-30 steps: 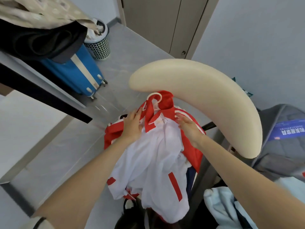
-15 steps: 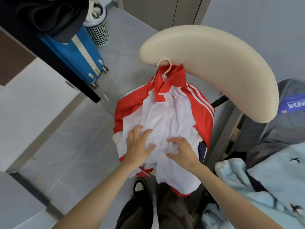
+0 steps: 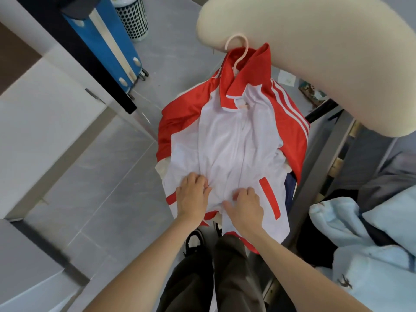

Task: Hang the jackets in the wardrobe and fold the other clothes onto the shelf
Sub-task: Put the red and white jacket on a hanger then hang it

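Observation:
A red and white track jacket (image 3: 234,140) lies spread in front of me with its collar pointing away. A pale pink hanger (image 3: 239,47) sits inside it, and the hook sticks out past the collar. My left hand (image 3: 193,197) pinches the white fabric near the lower front, left of the zip line. Just right of the zip, my right hand (image 3: 246,206) grips the fabric with curled fingers. Both hands sit close together near the hem.
A curved cream chair back (image 3: 315,52) arches over the collar. A blue suitcase (image 3: 105,41) and a mesh bin (image 3: 132,16) stand on the grey floor at top left. Light blue clothes (image 3: 369,248) lie at right. A white cabinet (image 3: 33,131) is at left.
Both hands slid from the collar down to the lower front of the jacket. The jacket front now lies flatter and closed. My view tilted further down.

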Tool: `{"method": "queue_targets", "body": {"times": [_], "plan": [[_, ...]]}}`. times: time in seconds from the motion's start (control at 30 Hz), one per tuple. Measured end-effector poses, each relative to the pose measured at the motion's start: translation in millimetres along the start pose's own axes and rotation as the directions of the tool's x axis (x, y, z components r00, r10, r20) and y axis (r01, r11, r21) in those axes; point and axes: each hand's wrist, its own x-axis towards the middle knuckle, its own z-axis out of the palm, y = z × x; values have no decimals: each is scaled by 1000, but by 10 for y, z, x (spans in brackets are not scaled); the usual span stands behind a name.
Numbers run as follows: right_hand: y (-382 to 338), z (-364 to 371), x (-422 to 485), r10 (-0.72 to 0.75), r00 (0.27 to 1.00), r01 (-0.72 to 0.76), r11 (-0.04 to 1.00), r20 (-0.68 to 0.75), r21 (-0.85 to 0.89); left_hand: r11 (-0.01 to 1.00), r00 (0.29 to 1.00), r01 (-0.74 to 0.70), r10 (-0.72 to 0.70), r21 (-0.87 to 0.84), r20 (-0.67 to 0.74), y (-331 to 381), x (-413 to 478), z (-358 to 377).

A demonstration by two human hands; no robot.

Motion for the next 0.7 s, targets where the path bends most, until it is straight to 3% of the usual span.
{"method": "queue_targets", "body": {"times": [0.13,0.27,0.4,0.5,0.6,0.7], "plan": [[16,7,51,15,1000,-15,1000,-7,22,993,1000,-15,14,-116,-10,45,-85,-37],[86,-203,-44,-45,997,24,955,62,294,952,1000,-23,21,-306,-9,173,-313,-245],[157,-597,-366,-91,994,49,859,57,509,781,995,95,-57,-617,81,364,-447,-665],[178,-1007,-520,-123,992,92,741,-1,665,693,1000,26,-7,-720,29,510,-332,-1012],[156,-1390,-495,-192,976,211,707,-105,675,623,997,-73,23,-779,-74,690,3,-1255],[83,-1572,-262,-169,958,276,754,-230,596,625,993,-108,35,-773,-111,845,448,-1295]]}}
